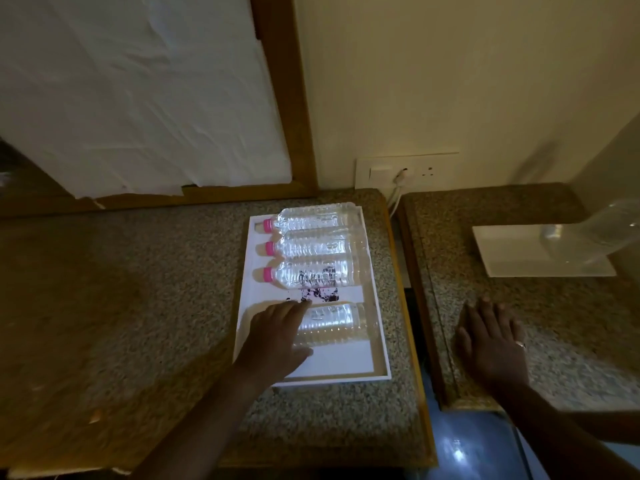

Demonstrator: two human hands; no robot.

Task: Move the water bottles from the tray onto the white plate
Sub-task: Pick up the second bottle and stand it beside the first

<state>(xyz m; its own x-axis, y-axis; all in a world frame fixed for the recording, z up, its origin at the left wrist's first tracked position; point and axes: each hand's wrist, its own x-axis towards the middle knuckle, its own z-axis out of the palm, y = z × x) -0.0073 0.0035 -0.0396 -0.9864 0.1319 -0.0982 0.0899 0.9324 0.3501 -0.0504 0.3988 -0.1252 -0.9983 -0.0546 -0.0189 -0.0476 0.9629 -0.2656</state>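
Four water bottles lying on their sides in white tray (377, 341), three with pink caps: far bottle (311, 216), second bottle (318, 244), third bottle (311, 275). Nearest bottle (332, 323) under left hand (273, 341), fingers spread over its neck end, cap hidden; grip closed or not, cannot tell. One blurred clear bottle (609, 226) on white plate (512, 251), well apart to the right. Right hand (491, 341) flat and open, holding nothing, ring on one finger, resting on right counter (571, 358). Speckled granite left counter (121, 289) under tray, dark gap between counters. Cream wall, switch plate (408, 171) with plugged white cable (396, 195). Wood-framed panel covered by white sheet (138, 81). Dim room.
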